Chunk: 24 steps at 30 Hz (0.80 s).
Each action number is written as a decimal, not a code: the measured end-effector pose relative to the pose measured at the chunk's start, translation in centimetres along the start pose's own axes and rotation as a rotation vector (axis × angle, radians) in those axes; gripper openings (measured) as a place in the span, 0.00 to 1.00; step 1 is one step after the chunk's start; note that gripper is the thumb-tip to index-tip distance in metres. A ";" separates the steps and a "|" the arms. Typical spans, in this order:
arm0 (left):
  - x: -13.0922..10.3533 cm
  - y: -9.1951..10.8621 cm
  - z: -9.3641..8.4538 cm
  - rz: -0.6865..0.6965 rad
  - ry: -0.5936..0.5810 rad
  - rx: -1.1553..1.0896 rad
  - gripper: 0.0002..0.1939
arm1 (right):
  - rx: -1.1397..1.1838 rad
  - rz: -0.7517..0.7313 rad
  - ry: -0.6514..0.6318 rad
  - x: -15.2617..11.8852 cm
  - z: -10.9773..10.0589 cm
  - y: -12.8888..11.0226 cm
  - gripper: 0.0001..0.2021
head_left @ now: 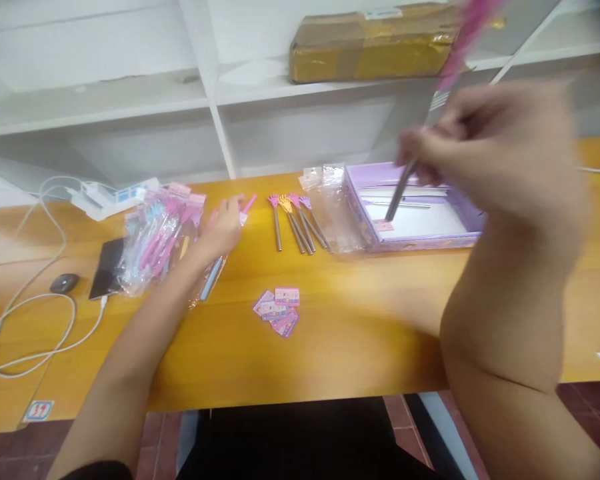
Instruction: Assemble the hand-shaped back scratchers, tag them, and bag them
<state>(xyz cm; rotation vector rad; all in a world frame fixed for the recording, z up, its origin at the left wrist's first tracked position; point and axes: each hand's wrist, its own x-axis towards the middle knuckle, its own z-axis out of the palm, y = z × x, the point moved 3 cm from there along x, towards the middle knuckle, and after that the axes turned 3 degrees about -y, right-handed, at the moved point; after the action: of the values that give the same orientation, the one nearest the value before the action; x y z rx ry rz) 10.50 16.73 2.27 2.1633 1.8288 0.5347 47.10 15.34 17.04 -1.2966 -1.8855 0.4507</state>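
Note:
My right hand (pixel 505 147) is raised above the purple box (pixel 420 245), closed around the metal rod of a back scratcher (pixel 407 180). Its pink end points up and is blurred; the rod slants down toward the box. My left hand (pixel 224 227) lies by the heap of bagged pink and blue items (pixel 163 230), fingers curled. A pink stick (pixel 249 204) shows beyond its fingertips; what the fingers grip is hidden. Between the hands, several back scratchers (pixel 295 223) with pink, yellow and purple hand-shaped heads lie side by side. Small printed cards (pixel 280 310) are piled nearer to me.
Clear plastic bags (pixel 335 213) lie against the box's left side. A black tablet (pixel 107 267), a mouse (pixel 64 283), white cables (pixel 70 340) and a power strip (pixel 115 200) occupy the left. A taped carton (pixel 370 47) sits on the shelf behind.

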 end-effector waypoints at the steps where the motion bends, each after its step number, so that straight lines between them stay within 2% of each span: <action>1: 0.1 -0.2 0.7 0.010 -0.024 0.037 0.25 | -0.025 0.066 -0.036 0.5 1.9 0.7 0.23; 3: -0.1 -0.6 1.0 0.042 -0.067 0.112 0.22 | -0.193 0.051 -0.170 1.7 6.9 2.3 0.16; 5: -0.4 -0.7 0.4 0.075 -0.075 0.195 0.20 | -0.382 0.021 -0.292 2.5 12.0 4.3 0.07; 7: -0.8 -0.8 -0.5 0.075 -0.067 0.307 0.19 | -0.549 0.005 -0.431 2.6 16.4 6.2 0.09; 9: -1.0 -0.9 -1.4 0.005 -0.090 0.434 0.21 | -0.648 -0.021 -0.506 2.3 18.9 7.4 0.16; 11: -1.3 -1.2 -1.8 -0.132 -0.181 0.534 0.28 | -0.688 -0.026 -0.520 2.1 19.9 8.0 0.19; 13: -1.7 -1.5 -1.8 -0.255 -0.310 0.590 0.37 | -0.704 -0.014 -0.507 2.0 19.8 8.2 0.20; 15: -1.9 -1.5 -1.5 -0.304 -0.390 0.610 0.41 | -0.727 -0.006 -0.492 2.1 19.3 8.3 0.20; 17: -2.0 -1.1 -1.3 -0.289 -0.359 0.625 0.42 | -0.741 0.000 -0.461 2.4 18.8 8.1 0.20; 20: -1.8 -0.7 -1.2 -0.244 -0.243 0.644 0.41 | -0.689 -0.055 -0.461 2.2 18.8 7.2 0.20; 22: -1.6 -0.8 -1.1 -0.246 -0.246 0.623 0.40 | -0.592 -0.171 -0.538 1.5 19.3 6.0 0.18; 24: -1.6 -1.1 -1.1 -0.268 -0.302 0.588 0.40 | -0.495 -0.302 -0.614 0.5 20.1 4.6 0.16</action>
<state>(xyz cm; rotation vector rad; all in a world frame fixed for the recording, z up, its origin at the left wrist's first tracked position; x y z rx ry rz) 8.80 15.36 2.57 2.1018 2.2314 -0.4194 34.45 20.52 1.59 -1.2209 -2.7954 0.2392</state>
